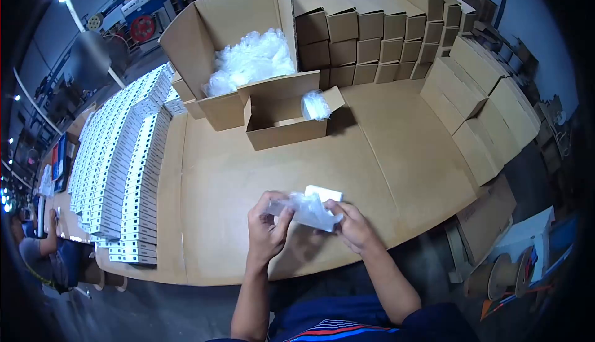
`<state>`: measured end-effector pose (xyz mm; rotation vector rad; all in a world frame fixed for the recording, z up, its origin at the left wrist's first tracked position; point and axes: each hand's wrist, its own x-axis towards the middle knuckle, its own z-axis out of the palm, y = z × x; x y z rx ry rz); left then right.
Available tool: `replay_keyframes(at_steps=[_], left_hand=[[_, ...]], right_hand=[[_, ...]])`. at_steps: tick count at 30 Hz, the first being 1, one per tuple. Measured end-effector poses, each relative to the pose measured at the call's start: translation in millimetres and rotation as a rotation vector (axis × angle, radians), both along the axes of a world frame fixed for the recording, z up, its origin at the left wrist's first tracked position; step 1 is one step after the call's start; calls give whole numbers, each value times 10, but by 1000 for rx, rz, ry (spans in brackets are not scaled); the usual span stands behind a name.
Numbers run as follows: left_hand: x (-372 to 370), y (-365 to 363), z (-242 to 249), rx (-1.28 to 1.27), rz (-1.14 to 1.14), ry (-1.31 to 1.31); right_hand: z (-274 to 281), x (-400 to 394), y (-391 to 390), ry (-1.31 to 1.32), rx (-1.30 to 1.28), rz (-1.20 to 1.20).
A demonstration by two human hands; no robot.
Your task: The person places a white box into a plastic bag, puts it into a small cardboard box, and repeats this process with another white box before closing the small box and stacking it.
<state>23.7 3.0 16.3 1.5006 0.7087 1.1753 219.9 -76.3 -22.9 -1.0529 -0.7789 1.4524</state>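
Between my two hands, above the front part of the table, is a crumpled clear plastic bag (310,210). My left hand (271,224) pinches its left end with thumb and fingers. At the bag's right end, my right hand (352,223) grips it with thumb and fingers. A white box (324,194) shows just behind the bag, partly covered by it. Whether the bag has anything inside is hard to make out. Farther back stands an open brown carton (288,136), with a clear plastic bundle (315,106) at its right end.
Tall stacks of small white boxes (139,199) line the left side of the table (229,168). A large carton of clear plastic bags (254,60) stands at the back. Brown cartons (370,27) are piled back right and along the right edge (489,113). A person (46,252) sits far left.
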Motion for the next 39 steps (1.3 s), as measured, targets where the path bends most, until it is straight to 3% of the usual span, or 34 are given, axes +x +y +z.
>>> replay_keyframes(at_steps=[2,3,6,7,11,14,19,22,26,29,30,34,37,39], left_hand=[[26,-110,-23,7,129,69],[22,-161,-45,-6,172,106],[70,-293,-125,-26,198,128],[94,-328,-122,-52,172,109],[135,-394,-196,-138,77,11],[109,-389,-184,-171,61,-32],[114,-354,-288,-185,84,-100],[113,-337,-272,-210,111,-128],[138,-305,-228,-218,209,-95],[59,-218,-333,-204,263,-80],[18,-167,-376,-97,276,-27],[-106,-11,-415,207,349,194],[-77,-72,-105,496,517,423],[-65,-104,-83,652,479,489]], right_hand=[[53,9,-73,-386,302,-124],[86,30,-133,-240,357,-96],[16,39,-176,-384,406,-62],[8,-33,-177,-444,267,-93],[-137,-238,-119,-512,210,-232],[-94,-282,-98,-118,44,-310],[-127,-227,-91,518,96,-380],[-44,-206,-97,263,165,-349],[-273,-154,-185,-155,37,-236],[-247,-203,-203,-432,23,-340],[-263,-219,-207,-560,47,-370],[-352,-320,-152,-533,222,-615],[-298,-324,-161,-592,192,-601],[-292,-342,-170,-625,183,-612]])
